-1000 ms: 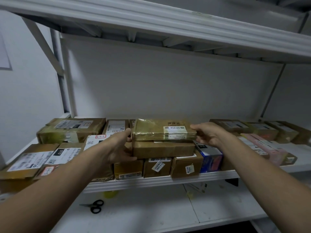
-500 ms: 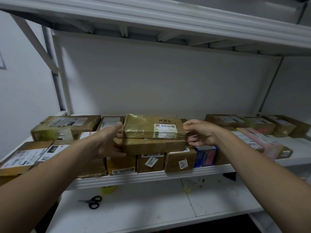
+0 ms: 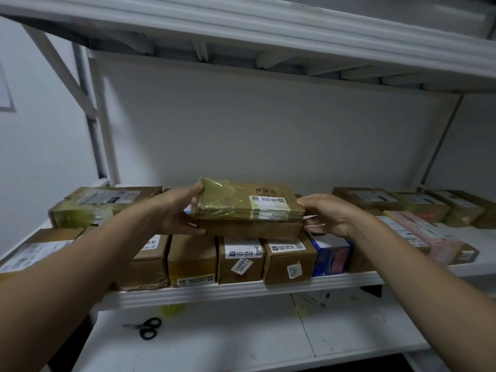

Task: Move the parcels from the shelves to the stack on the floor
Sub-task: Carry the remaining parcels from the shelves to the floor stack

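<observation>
Two parcels lie one on top of the other on the white metal shelf point(image 3: 241, 294), near the middle of its front edge. The top one is a flat, tape-wrapped, yellow-green shiny parcel point(image 3: 230, 200). It sits on a flat brown cardboard parcel point(image 3: 249, 230). Both rest on a row of small brown boxes point(image 3: 241, 264) that stand along the front edge of the shelf.

The long side of the two parcels runs left to right, along that edge, so each grip has one short end. The left grip point(image 3: 177, 210) is clamped on the left end, with its thumb on top of the shiny parcel and its fingers under the brown cardboard parcel. The right grip point(image 3: 331, 216) is at the right end. Its thumb touches the top corner of the shiny parcel and its fingers curl in below. It looks clamped too, but the fingers are partly hidden, so I am not sure.

Both grips are equally near. The next move, I think, is to lift the pair and pull it off the front edge, keeping it level so the top parcel does not slide. The stack on the floor is not in view.
</observation>
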